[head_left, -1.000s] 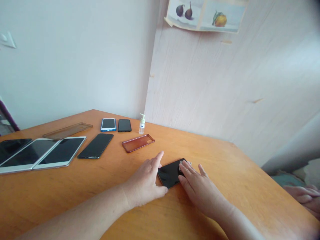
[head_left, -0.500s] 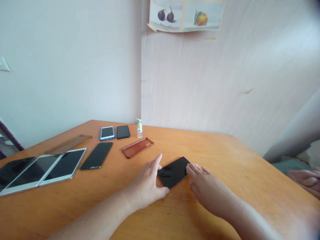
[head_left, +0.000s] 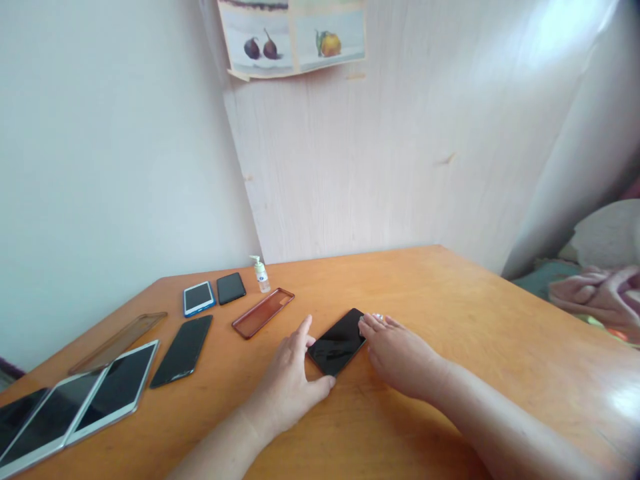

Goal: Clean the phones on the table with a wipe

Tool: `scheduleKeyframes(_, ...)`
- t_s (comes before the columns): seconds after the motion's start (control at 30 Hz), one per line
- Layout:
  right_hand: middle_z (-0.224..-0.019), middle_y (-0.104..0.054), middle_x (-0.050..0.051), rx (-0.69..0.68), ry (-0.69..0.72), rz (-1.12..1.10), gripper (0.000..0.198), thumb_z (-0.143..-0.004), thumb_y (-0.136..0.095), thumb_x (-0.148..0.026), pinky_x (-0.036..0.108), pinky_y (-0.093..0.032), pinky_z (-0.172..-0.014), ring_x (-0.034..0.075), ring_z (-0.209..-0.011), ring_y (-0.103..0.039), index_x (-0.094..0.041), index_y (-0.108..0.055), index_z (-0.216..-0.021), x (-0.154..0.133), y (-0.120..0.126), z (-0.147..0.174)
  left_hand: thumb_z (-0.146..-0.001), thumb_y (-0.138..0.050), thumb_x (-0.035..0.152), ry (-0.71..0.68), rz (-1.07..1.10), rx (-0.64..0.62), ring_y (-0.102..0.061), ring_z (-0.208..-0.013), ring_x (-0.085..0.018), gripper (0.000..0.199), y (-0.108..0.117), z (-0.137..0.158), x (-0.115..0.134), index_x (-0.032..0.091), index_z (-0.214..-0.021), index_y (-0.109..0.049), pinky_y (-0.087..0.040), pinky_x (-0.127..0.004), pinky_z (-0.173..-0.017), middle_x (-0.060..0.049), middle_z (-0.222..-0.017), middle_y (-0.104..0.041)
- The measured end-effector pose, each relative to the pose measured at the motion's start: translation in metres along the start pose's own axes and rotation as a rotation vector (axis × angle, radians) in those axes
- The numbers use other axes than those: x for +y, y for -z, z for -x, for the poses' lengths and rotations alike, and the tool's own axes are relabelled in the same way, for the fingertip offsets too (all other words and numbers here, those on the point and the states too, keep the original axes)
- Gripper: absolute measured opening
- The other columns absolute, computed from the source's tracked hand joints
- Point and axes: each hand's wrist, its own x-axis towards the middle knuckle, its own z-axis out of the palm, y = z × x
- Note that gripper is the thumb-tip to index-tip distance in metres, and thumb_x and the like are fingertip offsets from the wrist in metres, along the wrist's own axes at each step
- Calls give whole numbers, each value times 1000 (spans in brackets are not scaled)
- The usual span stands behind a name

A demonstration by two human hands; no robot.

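A black smartphone point(head_left: 338, 343) lies flat, screen up, on the wooden table. Its near left end sits between the thumb and fingers of my left hand point(head_left: 290, 377); the thumb meets the lower corner and the index finger points up past the other corner. My right hand point(head_left: 397, 350) rests at the phone's right edge, fingers closed together and bent down. A small whitish bit shows by those fingertips, too little to name. Beyond the left hand lies an empty reddish phone case point(head_left: 263, 313).
On the left lie a black phone point(head_left: 182, 351), a clear brownish case point(head_left: 119, 342) and white tablets point(head_left: 113, 393). Farther back are a blue-cased phone point(head_left: 199, 298), a small dark phone point(head_left: 231, 288) and a pump bottle point(head_left: 261, 275). Pink cloth point(head_left: 597, 293) lies beyond the right table edge.
The view has turned right and tilted, so the table's things sit farther left. Both hands stay at the phone; the right fingers have shifted slightly along its right edge.
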Motion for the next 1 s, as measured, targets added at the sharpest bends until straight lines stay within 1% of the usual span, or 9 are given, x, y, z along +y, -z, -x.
scheduleKeyframes(0.07,-142,-50,27,16,11,-28,46,-89,-44,-11,50,-34,-113,36,-134,-46,0,-56,-132,-5,-2,0,-74,-75,30,9,-14,-9,-56,-117,-28,96,1,0,1,21,-152,-21,-43,-48,-103,-11,-126,-57)
scheduleKeyframes(0.23,-142,-54,16,60,315,-199,43,-94,-41,-18,43,-31,-116,27,-134,-46,-10,-55,-134,-28,1,6,-74,-76,34,7,-28,-30,-56,-116,-27,94,2,-3,3,20,-151,-24,-42,-47,-104,-10,-122,-60)
scheduleKeyframes(0.3,-141,-55,15,74,304,-210,41,-96,-38,-19,43,-30,-116,25,-133,-48,-12,-56,-133,-22,2,4,-75,-74,32,8,-30,-32,-56,-116,-27,90,3,-4,4,20,-150,-26,-42,-47,-104,-10,-122,-60)
scheduleKeyframes(0.43,-135,-58,20,68,111,-171,36,-96,-41,-17,49,-34,-112,30,-131,-49,-10,-61,-124,1,1,-6,-75,-70,26,48,-36,-25,-56,-119,-28,81,10,-7,2,20,-146,-32,-42,-49,-104,-12,-129,-58)
scheduleKeyframes(0.5,-129,-61,21,70,78,-171,33,-94,-43,-16,49,-35,-110,32,-126,-53,-9,-63,-119,2,2,-7,-75,-67,21,76,-18,-46,-56,-119,-27,77,15,-10,-1,19,-145,-34,-42,-48,-105,-14,-134,-57)
scheduleKeyframes(0.7,-137,-59,13,84,326,-326,37,-98,-39,-22,46,-31,-114,25,-127,-54,-17,-60,-127,-23,6,5,-80,-56,13,85,29,-42,-53,-126,-24,64,20,-17,-17,19,-142,-41,-41,-46,-107,-14,-143,-51)
scheduleKeyframes(0.77,-138,-58,13,81,270,-328,37,-96,-40,-21,47,-30,-114,26,-129,-52,-17,-60,-128,-19,5,3,-85,-56,18,80,17,5,-55,-122,-24,57,18,-18,-22,18,-140,-44,-44,-46,-104,-14,-139,-54)
scheduleKeyframes(0.9,-136,-58,20,60,23,-259,39,-91,-46,-18,49,-33,-111,31,-131,-49,-11,-59,-127,3,-2,-10,-87,-57,24,41,-34,105,-59,-114,-23,47,14,-20,-29,19,-133,-50,-48,-44,-100,-10,-123,-61)
scheduleKeyframes(1.0,-133,-59,23,70,-35,-249,39,-92,-45,-20,51,-36,-109,34,-128,-52,-8,-60,-126,9,-5,-14,-86,-59,27,30,-88,129,-62,-105,-22,41,14,-21,-34,19,-127,-54,-49,-43,-98,-7,-110,-64)
